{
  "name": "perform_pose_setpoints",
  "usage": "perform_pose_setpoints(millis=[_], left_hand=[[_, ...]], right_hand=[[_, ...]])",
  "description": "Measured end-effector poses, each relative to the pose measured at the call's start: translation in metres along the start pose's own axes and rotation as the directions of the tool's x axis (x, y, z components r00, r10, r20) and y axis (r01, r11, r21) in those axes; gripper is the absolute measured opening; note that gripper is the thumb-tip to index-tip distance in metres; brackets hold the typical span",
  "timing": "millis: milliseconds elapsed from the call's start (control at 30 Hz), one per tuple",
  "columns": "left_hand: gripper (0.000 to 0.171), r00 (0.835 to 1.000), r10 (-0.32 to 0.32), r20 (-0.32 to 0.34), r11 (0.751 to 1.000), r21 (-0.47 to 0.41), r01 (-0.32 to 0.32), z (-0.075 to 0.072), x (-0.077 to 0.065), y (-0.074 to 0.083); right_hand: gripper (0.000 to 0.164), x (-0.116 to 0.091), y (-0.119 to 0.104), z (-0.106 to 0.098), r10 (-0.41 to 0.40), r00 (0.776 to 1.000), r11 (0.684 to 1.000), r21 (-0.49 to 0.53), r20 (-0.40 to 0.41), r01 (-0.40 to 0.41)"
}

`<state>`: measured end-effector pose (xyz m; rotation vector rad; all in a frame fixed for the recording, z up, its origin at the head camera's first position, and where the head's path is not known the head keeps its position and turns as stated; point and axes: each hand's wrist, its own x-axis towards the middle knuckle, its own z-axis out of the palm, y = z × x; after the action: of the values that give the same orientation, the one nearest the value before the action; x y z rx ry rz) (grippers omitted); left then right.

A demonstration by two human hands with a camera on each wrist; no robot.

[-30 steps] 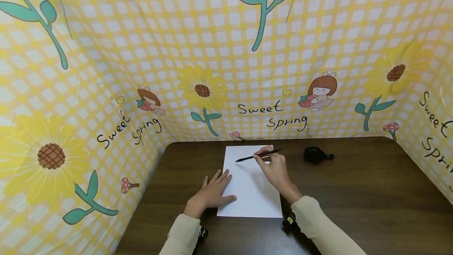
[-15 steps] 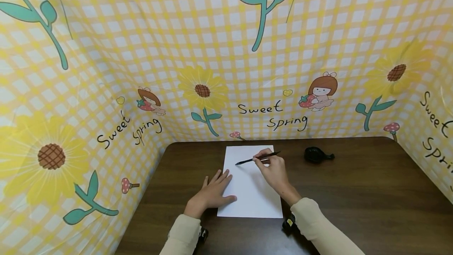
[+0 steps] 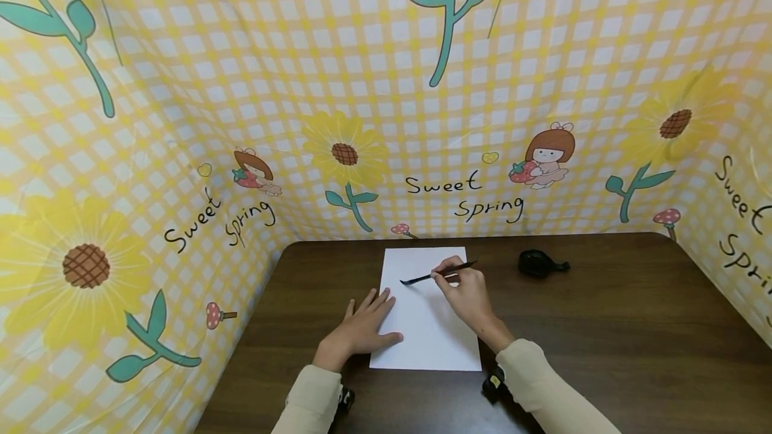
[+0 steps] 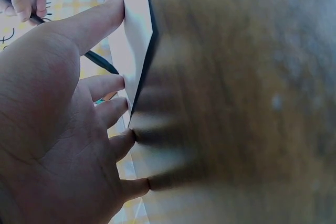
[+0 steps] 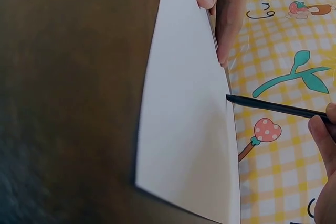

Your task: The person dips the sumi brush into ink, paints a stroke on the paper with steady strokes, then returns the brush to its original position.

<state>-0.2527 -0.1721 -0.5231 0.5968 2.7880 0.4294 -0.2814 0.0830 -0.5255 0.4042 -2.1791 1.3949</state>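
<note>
A white sheet of paper (image 3: 431, 333) lies on the dark wooden table. My left hand (image 3: 360, 328) rests on its left edge with fingers spread, the thumb and some fingertips on the sheet, as the left wrist view of the same hand (image 4: 68, 108) also shows. My right hand (image 3: 470, 297) pinches a slim black brush (image 3: 425, 277) around its middle, over the paper's right half. The brush slants down to the left, its bent tip right at the sheet in the upper left part. In the right wrist view the tapered end of the brush (image 5: 273, 106) meets the paper's surface.
A black, rounded object with a short narrow end (image 3: 541, 264) sits on the table (image 3: 633, 313) right of the paper. A yellow checked cloth (image 3: 374, 86) with printed flowers rises behind the table and at both sides. Black devices (image 3: 493, 384) are strapped at the wrists.
The brush tip has come down and slightly toward me on the paper, and it now looks bent. The right hand shifted a little with it; the left hand has stayed put.
</note>
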Motion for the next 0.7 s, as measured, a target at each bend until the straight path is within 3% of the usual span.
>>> perform_pose_setpoints(millis=[700], left_hand=[[0.085,1.0,0.003,0.004,1.0,0.008,-0.003,0.0033,0.0033,-0.0049]], right_hand=[[0.017,-0.005,0.0011,0.0004,-0.069,0.998,0.997,-0.047,0.012,0.069]])
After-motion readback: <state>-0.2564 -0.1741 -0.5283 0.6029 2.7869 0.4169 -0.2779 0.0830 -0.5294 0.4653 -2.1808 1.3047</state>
